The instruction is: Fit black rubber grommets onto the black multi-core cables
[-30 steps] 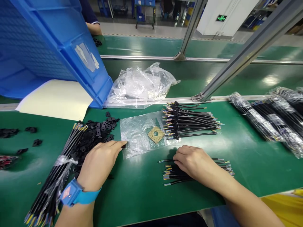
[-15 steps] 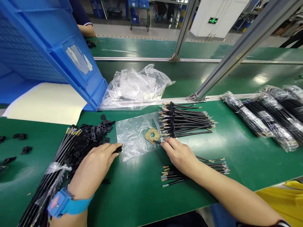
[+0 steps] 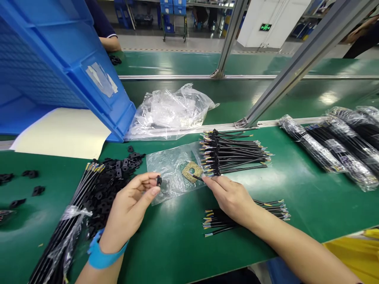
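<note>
Left fingers (image 3: 149, 195), now rolled inward, pinch a black clip (image 3: 159, 181) across from the cable (image 3: 197, 178) clamped in right fingers (image 3: 212, 184); both pieces seem ready.

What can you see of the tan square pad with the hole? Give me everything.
The tan pad is roughly square, speckled and rough-looking, like sponge, with one round hole in its middle. It lies flat, turned with a corner toward the person, near the right end of the clear plastic sheet; whether on top or under a layer is unclear. The tip of the black cable held by the right hand overlaps it in this view; contact can't be told.
</note>
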Demonstrator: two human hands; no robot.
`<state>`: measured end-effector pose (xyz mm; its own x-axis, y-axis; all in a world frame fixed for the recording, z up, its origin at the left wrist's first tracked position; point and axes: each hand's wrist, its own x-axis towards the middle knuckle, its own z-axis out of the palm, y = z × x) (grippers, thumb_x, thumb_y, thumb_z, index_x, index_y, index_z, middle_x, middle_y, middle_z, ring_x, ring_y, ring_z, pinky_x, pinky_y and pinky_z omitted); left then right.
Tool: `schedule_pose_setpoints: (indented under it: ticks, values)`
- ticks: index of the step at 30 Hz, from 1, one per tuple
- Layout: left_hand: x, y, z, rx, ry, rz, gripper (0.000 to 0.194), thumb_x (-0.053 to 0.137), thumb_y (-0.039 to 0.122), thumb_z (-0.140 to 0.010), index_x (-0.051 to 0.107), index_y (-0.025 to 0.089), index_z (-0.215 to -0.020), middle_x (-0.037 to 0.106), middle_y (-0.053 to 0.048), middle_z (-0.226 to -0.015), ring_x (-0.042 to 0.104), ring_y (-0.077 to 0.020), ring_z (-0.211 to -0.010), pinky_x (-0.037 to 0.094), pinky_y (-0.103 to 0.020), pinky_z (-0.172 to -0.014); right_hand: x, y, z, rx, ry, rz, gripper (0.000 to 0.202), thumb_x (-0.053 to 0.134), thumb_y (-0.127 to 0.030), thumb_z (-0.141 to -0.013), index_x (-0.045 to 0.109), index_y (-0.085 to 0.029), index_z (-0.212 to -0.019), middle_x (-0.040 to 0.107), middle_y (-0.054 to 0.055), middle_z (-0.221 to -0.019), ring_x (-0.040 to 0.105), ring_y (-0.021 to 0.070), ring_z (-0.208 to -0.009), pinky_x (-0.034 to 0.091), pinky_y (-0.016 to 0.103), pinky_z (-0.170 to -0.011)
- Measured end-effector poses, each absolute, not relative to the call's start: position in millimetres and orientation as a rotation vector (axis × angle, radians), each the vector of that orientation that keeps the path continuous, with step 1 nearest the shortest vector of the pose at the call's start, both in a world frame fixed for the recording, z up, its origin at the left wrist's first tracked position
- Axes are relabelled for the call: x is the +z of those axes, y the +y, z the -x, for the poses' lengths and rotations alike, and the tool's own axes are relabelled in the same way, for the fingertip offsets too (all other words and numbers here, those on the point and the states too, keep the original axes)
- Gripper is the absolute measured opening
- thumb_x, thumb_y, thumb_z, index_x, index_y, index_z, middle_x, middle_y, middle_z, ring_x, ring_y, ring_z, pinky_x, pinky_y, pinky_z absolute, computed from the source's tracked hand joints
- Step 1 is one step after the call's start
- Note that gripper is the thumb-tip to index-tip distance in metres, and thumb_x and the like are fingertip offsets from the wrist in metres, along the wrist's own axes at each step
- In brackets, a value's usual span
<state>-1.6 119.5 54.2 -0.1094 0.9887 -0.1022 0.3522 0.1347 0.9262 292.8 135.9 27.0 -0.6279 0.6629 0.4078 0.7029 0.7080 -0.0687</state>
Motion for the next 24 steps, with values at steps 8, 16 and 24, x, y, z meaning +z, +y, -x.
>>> schedule_pose_setpoints:
  ticks: [8,16,24]
  values:
    - [39,117,-30,1.043,1.058,-0.77,0.047,0.091,0.056,-0.069,0.081,0.021,-0.099,0.077,-0.007,-0.092,0.072,-0.017,-0.079,0.06,-0.029,-0.077,47,124,-291,0.364,-2.269,0.769,0.052,0.045,-0.001,-0.099,0.054,-0.021,-0.146,0.071,0.006,-0.102,0.07,0.014,-0.085,0.061,0.023,-0.07]
    - [42,114,-30,0.995,0.987,-0.735,0.04,0.092,0.053,-0.069,0.084,0.024,-0.096,0.077,-0.006,-0.09,0.072,-0.0145,-0.074,0.061,-0.025,-0.074,49,123,-294,0.498,-2.277,0.769,0.05,0.044,-0.003,-0.1,0.056,-0.021,-0.146,0.069,0.006,-0.102,0.069,0.0127,-0.081,0.061,0.022,-0.07]
    - [48,113,-36,0.984,1.24,-1.303,0.027,0.092,0.042,-0.072,0.087,0.027,-0.094,0.077,-0.006,-0.082,0.07,-0.0165,-0.07,0.061,-0.027,-0.068,52,119,-294,0.195,-2.379,0.78,0.044,0.047,-0.004,-0.099,0.06,-0.015,-0.14,0.072,0.007,-0.099,0.069,0.0152,-0.079,0.059,0.024,-0.064]
